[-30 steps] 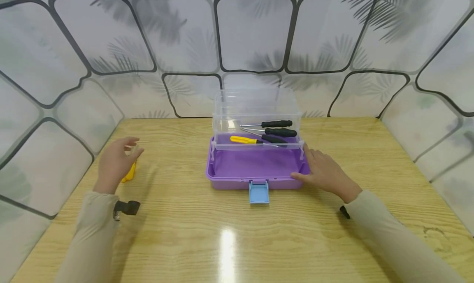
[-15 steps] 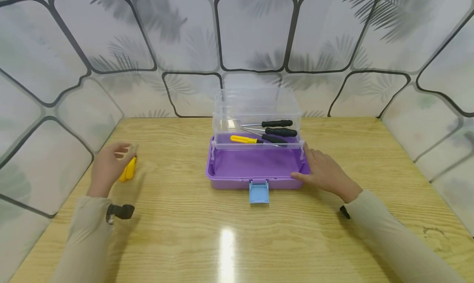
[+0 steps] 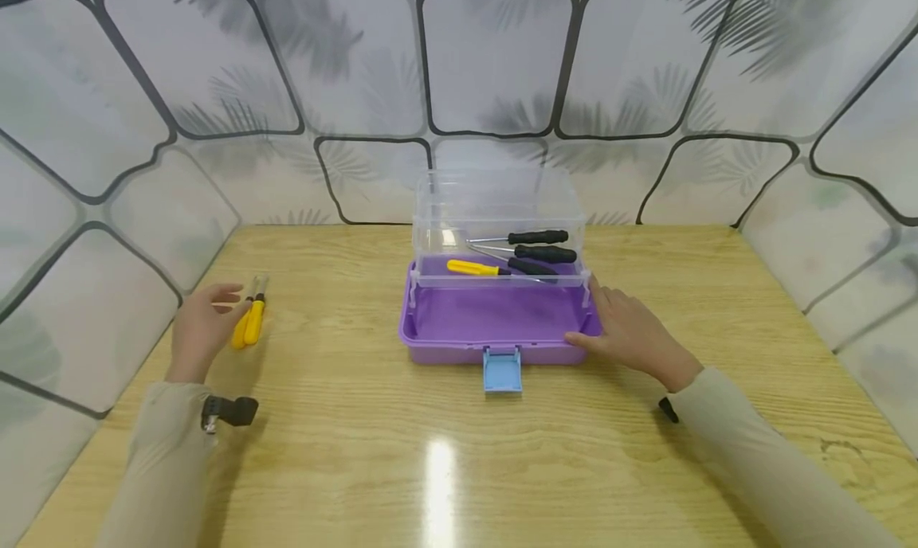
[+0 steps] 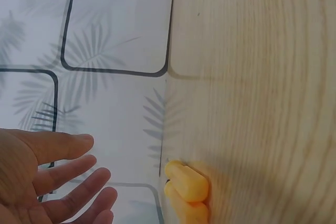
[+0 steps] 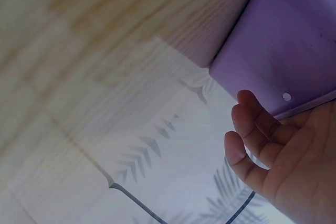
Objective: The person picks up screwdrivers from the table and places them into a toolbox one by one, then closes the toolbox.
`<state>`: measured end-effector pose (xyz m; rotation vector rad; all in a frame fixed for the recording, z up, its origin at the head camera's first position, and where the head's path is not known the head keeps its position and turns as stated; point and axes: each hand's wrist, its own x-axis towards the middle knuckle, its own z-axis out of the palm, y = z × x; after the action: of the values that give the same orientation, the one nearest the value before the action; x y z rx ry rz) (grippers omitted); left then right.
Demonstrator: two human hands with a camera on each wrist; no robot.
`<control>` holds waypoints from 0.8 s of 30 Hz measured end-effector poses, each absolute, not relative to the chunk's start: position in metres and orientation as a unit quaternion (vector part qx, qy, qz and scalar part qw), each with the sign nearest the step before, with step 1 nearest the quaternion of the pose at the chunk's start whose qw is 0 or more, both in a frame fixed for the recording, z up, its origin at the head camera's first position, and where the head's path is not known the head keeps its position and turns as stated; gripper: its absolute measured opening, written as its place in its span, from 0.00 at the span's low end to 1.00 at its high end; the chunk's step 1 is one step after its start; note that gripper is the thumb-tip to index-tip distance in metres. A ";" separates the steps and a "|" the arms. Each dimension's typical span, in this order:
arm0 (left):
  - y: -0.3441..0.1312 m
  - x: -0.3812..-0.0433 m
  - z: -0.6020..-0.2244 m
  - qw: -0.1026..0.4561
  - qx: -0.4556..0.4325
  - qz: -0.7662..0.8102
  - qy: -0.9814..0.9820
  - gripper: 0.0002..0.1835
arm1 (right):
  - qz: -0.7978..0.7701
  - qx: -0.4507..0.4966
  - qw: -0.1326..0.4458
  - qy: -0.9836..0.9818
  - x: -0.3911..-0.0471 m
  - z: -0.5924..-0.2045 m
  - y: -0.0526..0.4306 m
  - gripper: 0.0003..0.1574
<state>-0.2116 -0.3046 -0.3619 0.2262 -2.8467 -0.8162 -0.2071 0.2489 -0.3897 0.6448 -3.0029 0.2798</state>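
Note:
Two yellow-handled screwdrivers (image 3: 254,322) lie side by side on the left of the table, blades pointing away. My left hand (image 3: 201,329) is just left of them, thumb tip overlapping a handle in the head view. In the left wrist view its fingers are spread and loosely bent beside the yellow handles (image 4: 190,184), with nothing in the palm. A purple toolbox (image 3: 502,355) stands open at centre. My right hand (image 3: 634,337) rests on its right side, thumb over the front corner of the rim; the right wrist view shows relaxed fingers (image 5: 244,153) beside the purple wall (image 5: 283,40).
Behind the toolbox base rises a clear plastic tray and lid (image 3: 498,193). Several screwdrivers lie in the tray, with black handles (image 3: 545,253) and one yellow handle (image 3: 473,268). A blue latch (image 3: 502,371) hangs down at the front. Patterned walls (image 3: 495,62) border the wooden table (image 3: 344,436).
My left hand has moved left and slightly nearer to me, from above the yellow screwdrivers to beside them, uncovering their blades. The right hand and the toolbox have stayed in place.

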 end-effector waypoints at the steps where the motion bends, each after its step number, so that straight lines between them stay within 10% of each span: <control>1: -0.305 -0.212 -0.363 0.085 0.077 -0.275 -0.954 0.23 | 0.092 0.209 0.028 -0.973 -0.207 -0.390 0.249 0.66; 24: -0.324 -0.213 -0.379 0.005 0.084 -0.264 -0.961 0.27 | 0.090 0.209 0.019 -0.974 -0.206 -0.387 0.248 0.66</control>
<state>-0.2129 -0.3244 -0.3793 0.2644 -3.0079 -0.8279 -0.2064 0.2479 -0.3870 0.6481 -3.0224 0.2803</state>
